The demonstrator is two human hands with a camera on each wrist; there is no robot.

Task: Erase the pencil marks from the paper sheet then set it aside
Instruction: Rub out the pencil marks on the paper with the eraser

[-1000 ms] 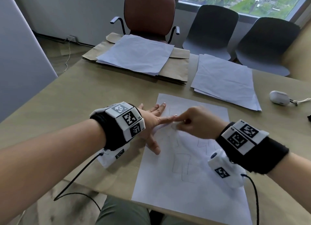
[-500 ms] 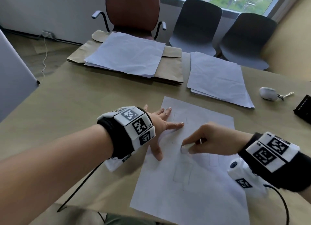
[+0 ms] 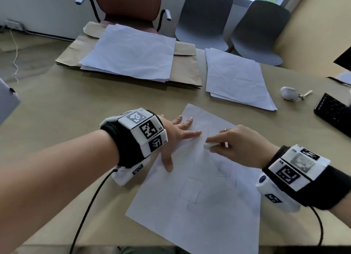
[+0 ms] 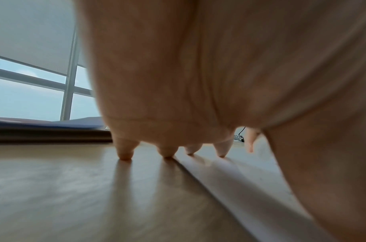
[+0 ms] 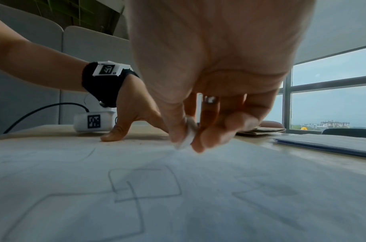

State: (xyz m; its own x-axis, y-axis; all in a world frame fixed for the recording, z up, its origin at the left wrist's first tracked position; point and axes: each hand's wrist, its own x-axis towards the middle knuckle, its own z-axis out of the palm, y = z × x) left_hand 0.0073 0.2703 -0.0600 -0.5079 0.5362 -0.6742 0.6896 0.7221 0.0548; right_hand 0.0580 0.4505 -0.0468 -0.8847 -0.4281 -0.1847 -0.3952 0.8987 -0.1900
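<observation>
My right hand [image 3: 235, 145] pinches the eraser [image 3: 208, 145] on the paper sheet [image 3: 190, 215], which my flat, spread left hand [image 3: 176, 134] pins to the bench [image 3: 66, 111]. Nearer me than the eraser, pencil marks [image 5: 140, 188] remain; setting aside not begun.

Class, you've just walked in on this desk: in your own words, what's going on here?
A person is rubbing out pencil drawings on a sheet lying on the table. The right hand pinches a small white eraser and presses it on the sheet's upper part. The left hand lies flat with spread fingers, pinning the sheet's left edge. Boxy pencil lines still show lower down, so the erasing isn't finished and the sheet hasn't been set aside.
</observation>
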